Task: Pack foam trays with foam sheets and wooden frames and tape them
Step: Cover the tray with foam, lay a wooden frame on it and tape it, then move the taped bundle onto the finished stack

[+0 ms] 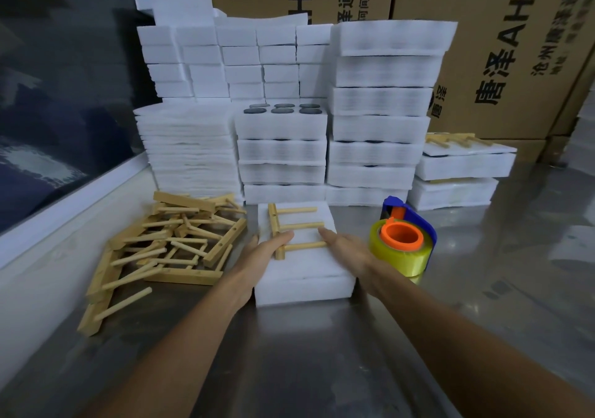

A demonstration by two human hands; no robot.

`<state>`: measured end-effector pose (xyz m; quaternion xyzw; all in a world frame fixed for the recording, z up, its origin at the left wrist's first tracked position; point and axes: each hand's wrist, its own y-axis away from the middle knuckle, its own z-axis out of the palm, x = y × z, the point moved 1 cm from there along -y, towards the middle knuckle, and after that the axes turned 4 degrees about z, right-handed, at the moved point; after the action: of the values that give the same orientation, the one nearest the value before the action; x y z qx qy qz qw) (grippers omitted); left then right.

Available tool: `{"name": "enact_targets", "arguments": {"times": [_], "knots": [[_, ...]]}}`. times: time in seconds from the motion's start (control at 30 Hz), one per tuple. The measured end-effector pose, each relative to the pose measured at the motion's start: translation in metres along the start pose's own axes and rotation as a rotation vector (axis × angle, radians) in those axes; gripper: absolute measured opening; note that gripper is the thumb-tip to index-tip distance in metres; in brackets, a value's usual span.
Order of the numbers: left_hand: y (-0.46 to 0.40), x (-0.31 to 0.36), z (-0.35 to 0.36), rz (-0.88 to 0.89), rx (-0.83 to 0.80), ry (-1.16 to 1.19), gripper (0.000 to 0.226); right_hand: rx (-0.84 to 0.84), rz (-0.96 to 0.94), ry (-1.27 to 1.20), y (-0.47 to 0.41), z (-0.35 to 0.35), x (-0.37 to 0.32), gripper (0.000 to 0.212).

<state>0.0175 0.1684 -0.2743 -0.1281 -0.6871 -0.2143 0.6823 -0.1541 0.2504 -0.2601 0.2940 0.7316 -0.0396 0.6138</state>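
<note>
A white foam tray [304,285] covered by a foam sheet sits on the steel table in front of me. A wooden frame [291,226], one bar with three dowels, lies on top of it. My left hand [262,250] rests flat on the tray's left side, fingers touching the frame's bar. My right hand [349,251] lies flat on the right side, fingertips at the dowel ends. Neither hand grips anything. A tape dispenser [402,240], blue with an orange core and yellowish clear tape, stands just right of my right hand.
A heap of loose wooden frames [167,243] lies at the left. Stacks of foam sheets [190,150] and foam trays [283,153] stand behind. Two packed trays [463,166] with a frame on top sit at the right. Cardboard boxes [515,47] line the back.
</note>
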Motion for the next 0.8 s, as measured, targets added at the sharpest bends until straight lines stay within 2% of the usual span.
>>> {"name": "enact_targets", "arguments": {"times": [0.13,0.27,0.37,0.47,0.57,0.63,0.7,0.8], "knots": [[0.010,0.000,0.003,0.048,0.055,0.070,0.057,0.011,0.055,-0.145,0.009,0.001,0.001,0.050],[0.017,0.011,0.001,0.096,0.093,0.051,0.052,0.017,0.019,-0.317,0.021,-0.002,-0.005,0.046],[0.024,0.022,0.000,0.131,0.030,0.072,0.046,-0.013,-0.004,-0.439,0.031,-0.004,-0.013,0.045],[0.031,0.031,0.000,0.139,-0.001,0.124,0.036,-0.103,0.034,-0.551,0.041,-0.010,-0.017,0.052],[0.037,0.039,-0.001,0.116,-0.043,0.166,0.022,-0.309,0.030,-0.644,0.049,-0.018,-0.016,0.061],[0.041,0.043,0.000,0.111,-0.066,0.176,0.019,-0.372,0.018,-0.710,0.050,-0.020,-0.013,0.067],[0.044,0.045,0.002,0.100,-0.075,0.172,0.016,-0.365,0.027,-0.774,0.050,-0.019,-0.009,0.067],[0.044,0.049,0.002,0.075,-0.083,0.167,0.015,-0.252,0.002,-0.804,0.049,-0.020,-0.002,0.054]]}}
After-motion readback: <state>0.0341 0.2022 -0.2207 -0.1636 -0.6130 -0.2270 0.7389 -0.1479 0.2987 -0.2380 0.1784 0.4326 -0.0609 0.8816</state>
